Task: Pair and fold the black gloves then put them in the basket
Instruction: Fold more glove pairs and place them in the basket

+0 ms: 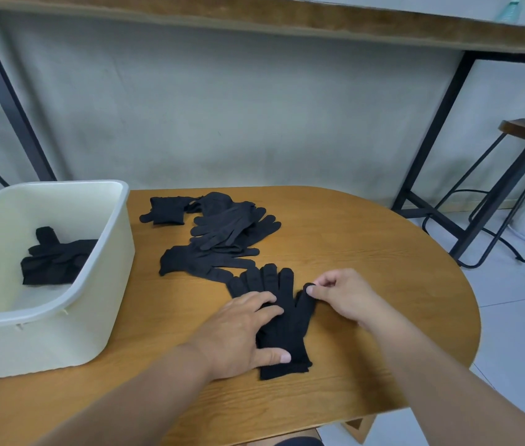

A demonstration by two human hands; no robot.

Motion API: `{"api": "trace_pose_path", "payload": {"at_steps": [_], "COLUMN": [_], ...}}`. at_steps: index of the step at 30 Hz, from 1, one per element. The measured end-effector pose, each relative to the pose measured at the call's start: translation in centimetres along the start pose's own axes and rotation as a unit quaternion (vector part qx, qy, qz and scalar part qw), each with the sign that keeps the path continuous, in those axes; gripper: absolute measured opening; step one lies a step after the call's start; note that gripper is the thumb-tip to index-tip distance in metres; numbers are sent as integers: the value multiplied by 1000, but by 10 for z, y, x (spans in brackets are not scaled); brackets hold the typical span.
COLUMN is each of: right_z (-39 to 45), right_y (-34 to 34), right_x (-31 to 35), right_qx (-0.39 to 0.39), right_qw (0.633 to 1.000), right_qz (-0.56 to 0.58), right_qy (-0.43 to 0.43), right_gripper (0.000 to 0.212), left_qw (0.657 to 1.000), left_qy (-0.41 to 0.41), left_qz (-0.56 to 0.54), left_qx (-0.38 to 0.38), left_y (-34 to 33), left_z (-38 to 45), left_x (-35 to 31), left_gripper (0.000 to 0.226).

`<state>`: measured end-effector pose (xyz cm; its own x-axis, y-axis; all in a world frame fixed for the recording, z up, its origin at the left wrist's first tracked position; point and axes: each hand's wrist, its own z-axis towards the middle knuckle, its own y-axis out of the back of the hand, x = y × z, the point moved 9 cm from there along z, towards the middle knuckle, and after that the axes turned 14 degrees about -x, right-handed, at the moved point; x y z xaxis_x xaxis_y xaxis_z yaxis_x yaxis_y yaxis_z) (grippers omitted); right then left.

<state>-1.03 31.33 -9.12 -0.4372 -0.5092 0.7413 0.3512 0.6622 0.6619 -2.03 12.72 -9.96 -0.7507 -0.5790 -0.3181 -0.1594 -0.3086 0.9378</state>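
Plain black gloves [219,233] lie in a heap at twelve o'clock on the honey-brown, wood-grained table [367,252]. One black glove [282,320] lies at six o'clock. The basket [61,317] at nine o'clock is cream-white, with black folded gloves [53,259] inside.

Rounded wooden table [367,268] with cream basket [61,329], loose black gloves [222,233], one flat glove [283,329].

Left hand [242,336] flat, fingers spread, palm down; right hand [344,296] in a fingertip pinch.
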Motion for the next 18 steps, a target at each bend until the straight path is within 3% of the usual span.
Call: {"api": "trace_pose_path", "payload": {"at_steps": [5,7,10,14,18], "right_z": [-3,-4,2,3,2], "right_y": [-4,-15,-21,-20,-21], "right_x": [11,8,0,2,2], "right_qx": [13,37,2,-21,-33], "right_qw": [998,999,999,999,998], "right_qz": [64,21,-36,-43,-61], "right_qy": [1,-3,-4,5,10], "right_gripper": [16,17,15,18,17], "left_qw": [1000,999,1000,999,997], "left_qy": [16,16,10,-30,-50], "left_qz": [-4,-1,-8,-20,-41], "left_qx": [26,28,20,-31,-31], "left_y": [-1,-1,2,16,19], "left_z": [-2,-3,-8,-17,-22], "left_x": [1,0,-4,-16,-25], "left_gripper": [102,105,103,70,30]}}
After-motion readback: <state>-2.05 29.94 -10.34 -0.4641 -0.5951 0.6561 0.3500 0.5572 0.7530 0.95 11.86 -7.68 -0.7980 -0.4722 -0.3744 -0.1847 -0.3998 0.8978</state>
